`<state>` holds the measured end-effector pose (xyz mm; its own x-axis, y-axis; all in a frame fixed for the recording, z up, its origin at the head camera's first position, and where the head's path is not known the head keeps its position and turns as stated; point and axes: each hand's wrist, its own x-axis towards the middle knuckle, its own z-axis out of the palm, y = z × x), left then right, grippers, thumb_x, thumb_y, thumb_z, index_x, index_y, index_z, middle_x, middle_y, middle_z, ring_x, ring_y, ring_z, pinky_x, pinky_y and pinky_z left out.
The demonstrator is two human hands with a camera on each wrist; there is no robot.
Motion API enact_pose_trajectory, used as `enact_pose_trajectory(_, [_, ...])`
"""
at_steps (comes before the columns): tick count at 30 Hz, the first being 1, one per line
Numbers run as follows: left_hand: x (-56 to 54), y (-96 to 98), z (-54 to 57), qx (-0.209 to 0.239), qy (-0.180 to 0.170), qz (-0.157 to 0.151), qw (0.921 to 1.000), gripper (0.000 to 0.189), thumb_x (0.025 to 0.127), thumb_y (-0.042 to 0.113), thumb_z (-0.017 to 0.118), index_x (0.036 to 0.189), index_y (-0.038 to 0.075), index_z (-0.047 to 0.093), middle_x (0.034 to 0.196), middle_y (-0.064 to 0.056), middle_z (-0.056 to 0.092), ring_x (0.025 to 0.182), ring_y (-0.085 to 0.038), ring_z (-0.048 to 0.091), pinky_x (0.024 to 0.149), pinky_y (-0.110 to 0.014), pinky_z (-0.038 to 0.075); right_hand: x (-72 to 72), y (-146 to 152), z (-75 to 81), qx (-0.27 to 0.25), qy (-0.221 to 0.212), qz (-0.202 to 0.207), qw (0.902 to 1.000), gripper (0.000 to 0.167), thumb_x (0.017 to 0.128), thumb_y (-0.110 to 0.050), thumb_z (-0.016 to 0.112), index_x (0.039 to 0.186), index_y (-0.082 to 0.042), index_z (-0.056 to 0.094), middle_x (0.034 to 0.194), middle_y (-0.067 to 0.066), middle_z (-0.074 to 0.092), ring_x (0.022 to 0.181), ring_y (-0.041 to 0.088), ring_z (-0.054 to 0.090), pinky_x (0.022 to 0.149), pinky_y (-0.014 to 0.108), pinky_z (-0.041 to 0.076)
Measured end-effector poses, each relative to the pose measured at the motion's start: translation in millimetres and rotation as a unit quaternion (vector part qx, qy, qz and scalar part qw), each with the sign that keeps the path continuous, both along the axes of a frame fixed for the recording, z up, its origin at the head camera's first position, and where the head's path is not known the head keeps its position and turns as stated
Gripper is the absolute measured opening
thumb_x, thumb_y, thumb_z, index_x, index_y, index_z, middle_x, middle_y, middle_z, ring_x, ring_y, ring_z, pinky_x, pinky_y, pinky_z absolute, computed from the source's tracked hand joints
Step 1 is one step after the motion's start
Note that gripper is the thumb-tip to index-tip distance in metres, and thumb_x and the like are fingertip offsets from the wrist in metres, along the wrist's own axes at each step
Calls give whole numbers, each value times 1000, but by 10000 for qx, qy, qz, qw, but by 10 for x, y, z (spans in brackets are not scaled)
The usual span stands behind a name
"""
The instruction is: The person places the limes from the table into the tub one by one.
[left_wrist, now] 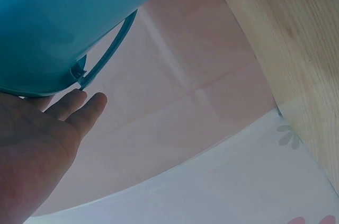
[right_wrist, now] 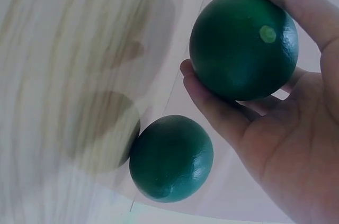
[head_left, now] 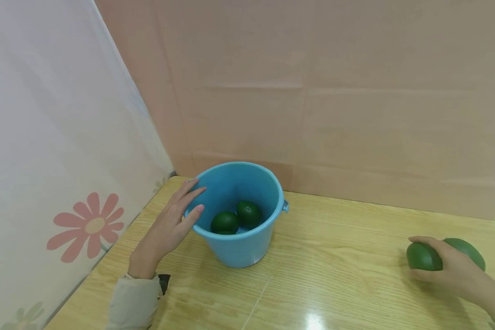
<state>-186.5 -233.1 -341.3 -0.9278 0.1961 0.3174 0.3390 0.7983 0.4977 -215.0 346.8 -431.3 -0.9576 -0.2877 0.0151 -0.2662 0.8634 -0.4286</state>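
Note:
A light blue bucket (head_left: 241, 250) stands on the wooden table, with two dark green avocados (head_left: 249, 214) at its bottom. My left hand (head_left: 169, 224) lies against the bucket's left rim, its fingers extended over the edge. From the left wrist view, the hand (left_wrist: 47, 128) is beside the rim, close to the handle (left_wrist: 108, 52). Over at the right, my right hand (head_left: 449, 266) grips an avocado (head_left: 424, 256) between thumb and fingers. In the right wrist view this avocado (right_wrist: 241, 46) shows a pale stem spot. Another avocado (right_wrist: 172, 159) lies on the table behind the hand.
A pinkish-brown sheet (head_left: 334, 101) hangs along the table's back edge. To the left hangs a pale sheet printed with a pink flower (head_left: 84, 227). The wooden tabletop (head_left: 334, 266) stretches between the bucket and the right hand.

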Motion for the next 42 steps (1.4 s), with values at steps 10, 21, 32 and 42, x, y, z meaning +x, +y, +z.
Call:
enact_pose_trajectory(10, [5,-6,-25,34,-29,30,10000,51,105,38,44,151,14,43,166,-4,20,154,-36,14,110,-72,29,16,-123,53,-304,190,62,9993,81,81,-26,82,142,3,39,133,44,44,96,58,59,60,53,54])
enact_pose_trajectory(21, [-19,0,-27,22,49,-21,10000,51,105,36,44,150,12,43,166,-7,21,153,-38,16,109,-72,31,14,-470,259,-663,585,164,9960,79,80,-29,84,143,-5,44,135,28,53,94,-14,49,63,24,48])
enact_pose_trajectory(32, [-7,8,-9,10,26,22,10000,51,105,37,44,150,13,44,166,-5,21,154,-36,14,110,-72,30,-9,-682,405,-821,788,207,9933,73,77,-30,86,136,-11,46,123,19,61,85,-15,48,61,20,46])
enact_pose_trajectory(42, [-12,6,-16,19,-20,29,10000,51,105,38,44,150,14,44,166,-4,21,154,-35,13,110,-72,29,-26,-936,553,-1246,1416,711,9795,73,72,-21,90,135,-16,53,125,5,59,95,-18,47,69,14,49])
